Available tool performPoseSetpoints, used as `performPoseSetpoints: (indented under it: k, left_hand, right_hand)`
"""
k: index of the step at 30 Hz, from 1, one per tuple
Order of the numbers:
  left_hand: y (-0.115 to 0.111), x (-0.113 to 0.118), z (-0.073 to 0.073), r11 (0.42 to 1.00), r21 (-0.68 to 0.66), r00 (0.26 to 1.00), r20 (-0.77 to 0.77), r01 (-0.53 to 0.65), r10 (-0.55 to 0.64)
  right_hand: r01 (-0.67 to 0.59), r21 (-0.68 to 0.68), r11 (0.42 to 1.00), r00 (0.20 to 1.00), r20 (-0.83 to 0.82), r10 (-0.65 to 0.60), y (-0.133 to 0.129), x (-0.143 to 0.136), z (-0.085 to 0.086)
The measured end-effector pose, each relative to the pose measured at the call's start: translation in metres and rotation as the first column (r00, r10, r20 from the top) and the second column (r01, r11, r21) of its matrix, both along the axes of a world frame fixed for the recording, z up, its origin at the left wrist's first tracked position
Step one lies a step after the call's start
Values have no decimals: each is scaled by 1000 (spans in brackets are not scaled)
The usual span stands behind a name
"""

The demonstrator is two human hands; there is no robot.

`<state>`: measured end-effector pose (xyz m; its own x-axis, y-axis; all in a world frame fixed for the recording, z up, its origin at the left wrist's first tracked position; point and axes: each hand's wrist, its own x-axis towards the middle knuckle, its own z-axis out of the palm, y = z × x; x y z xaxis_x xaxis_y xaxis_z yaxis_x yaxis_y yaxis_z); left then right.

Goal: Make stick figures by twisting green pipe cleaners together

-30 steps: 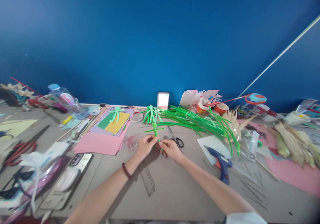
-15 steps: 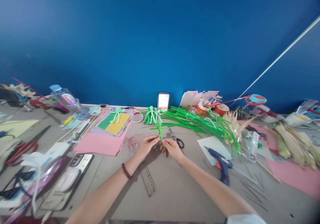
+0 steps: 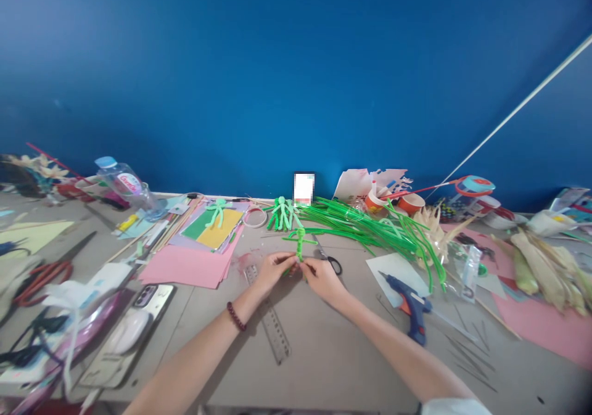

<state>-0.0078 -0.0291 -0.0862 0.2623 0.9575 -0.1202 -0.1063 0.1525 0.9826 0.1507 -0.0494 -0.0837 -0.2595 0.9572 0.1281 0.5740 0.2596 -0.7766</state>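
A bright green pipe-cleaner figure (image 3: pixel 300 240) with a round head and arms stretched sideways stands upright between my hands. My left hand (image 3: pixel 276 269) pinches its lower part from the left, fingers closed. From the right, my right hand (image 3: pixel 320 277) is closed on the same lower end; the legs are mostly hidden by the fingers. Just behind my right hand lie black-handled scissors (image 3: pixel 333 263). A clear ruler (image 3: pixel 275 335) rests on the table beneath my left wrist. Finished-looking green figures (image 3: pixel 283 213) lean at the back, and a paler figure (image 3: pixel 216 213) lies on coloured sheets.
Green pipe cleaners (image 3: pixel 356 222) spread across the back right. A blue glue gun (image 3: pixel 411 307) sits on white paper to the right. Pink paper (image 3: pixel 185 267), a phone (image 3: pixel 124 341) and a plastic bottle (image 3: pixel 124 180) occupy the left. Corn husks (image 3: pixel 546 270) lie far right.
The figure and both hands have shifted slightly right in view. My right hand has moved closer to my left, and the figure's arms now look more tilted.
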Motion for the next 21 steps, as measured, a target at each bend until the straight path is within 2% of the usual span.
performPoseSetpoints:
  k: [2,6,9,11,15,18,21]
  left_hand:
    - [0,0,0,1000,-28,999,33,-6,7]
    - [2,0,-2,999,-26,997,59,-45,47]
    - [4,1,-4,995,-63,989,118,-81,88]
    - [5,1,-6,988,-98,979,153,-119,133]
    - [5,1,-8,973,-137,961,184,-183,207]
    - [5,1,-8,968,-166,953,211,-186,219]
    - [5,2,-8,967,-183,952,214,-179,217]
  right_hand:
    - [-42,41,998,981,189,34,-3,1,15]
    - [-88,-13,996,897,433,84,-13,7,50]
    - [-52,-31,998,846,530,61,-12,17,72]
    - [-44,11,999,831,555,30,1,26,81]
    - [46,68,997,753,653,-80,57,44,81]
    - [67,136,988,723,677,-142,100,52,69]
    - [65,153,986,710,687,-153,127,54,55]
